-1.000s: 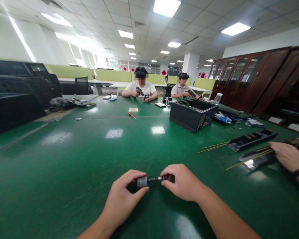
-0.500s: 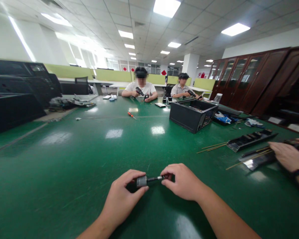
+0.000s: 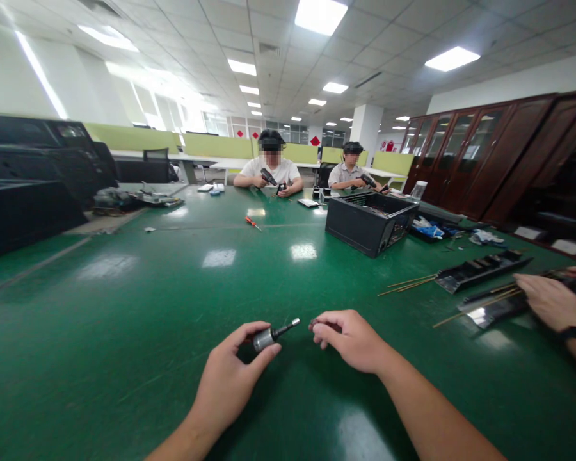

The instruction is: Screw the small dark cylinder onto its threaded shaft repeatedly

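My left hand (image 3: 225, 378) grips a small silver cylinder with a dark shaft, which looks like a small electric motor (image 3: 265, 339), between thumb and fingers. Its shaft tilts up to the right and ends in a bright metal tip. Just right of that tip, my right hand (image 3: 352, 342) is closed in a pinch on a small dark piece (image 3: 313, 324), mostly hidden by the fingers. A gap separates the piece from the shaft. Both hands are above the green tabletop (image 3: 173, 320).
Ahead lies a red screwdriver (image 3: 252, 222). A black open metal case (image 3: 360, 227) stands to the right. Further right, a co-worker's hand (image 3: 552, 298) rests on dark trays with thin brass rods (image 3: 406, 285). Two people across the table hold power drills. Dark equipment (image 3: 33, 186) stands left.
My right hand has come away from the shaft's end with the small dark piece. The motor's shaft has swung upward and its bright tip now shows.
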Demonstrator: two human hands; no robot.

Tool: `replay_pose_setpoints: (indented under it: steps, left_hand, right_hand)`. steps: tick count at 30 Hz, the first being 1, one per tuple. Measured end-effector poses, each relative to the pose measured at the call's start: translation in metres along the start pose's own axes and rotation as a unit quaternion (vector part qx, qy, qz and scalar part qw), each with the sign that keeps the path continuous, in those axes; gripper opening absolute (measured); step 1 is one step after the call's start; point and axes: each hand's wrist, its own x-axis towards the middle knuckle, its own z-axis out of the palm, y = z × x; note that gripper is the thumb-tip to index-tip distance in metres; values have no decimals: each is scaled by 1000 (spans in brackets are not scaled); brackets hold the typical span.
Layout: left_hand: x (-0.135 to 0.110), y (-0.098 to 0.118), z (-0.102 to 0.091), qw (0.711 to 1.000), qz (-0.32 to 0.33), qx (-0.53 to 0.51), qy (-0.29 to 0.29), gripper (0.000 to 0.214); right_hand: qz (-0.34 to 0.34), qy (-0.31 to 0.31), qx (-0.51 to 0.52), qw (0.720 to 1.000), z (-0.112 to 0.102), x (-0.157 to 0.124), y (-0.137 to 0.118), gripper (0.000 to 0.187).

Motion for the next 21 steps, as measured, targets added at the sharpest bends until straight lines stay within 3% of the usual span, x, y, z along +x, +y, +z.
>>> replay_pose_setpoints:
  steps: [3,7,11,17,21]
  left_hand:
    - [6,-4,2,994,-50,-100,0,56]
    - [14,-6,3,980,-90,-176,-12,72]
    - [13,-6,-2,975,-116,-186,-32,69]
    - [-1,-5,-9,979,-106,-165,-49,58]
    - [-12,-9,-33,997,-55,-54,-28,53]
  right_hand:
    - [61,-16,192,979,-1,8,13,49]
    - [103,-9,298,949,-6,11,23,56]
    - [115,-13,326,938,-11,10,24,52]
    - [116,-21,292,949,-12,12,26,43]
    - [114,-34,278,953,-10,13,27,44]
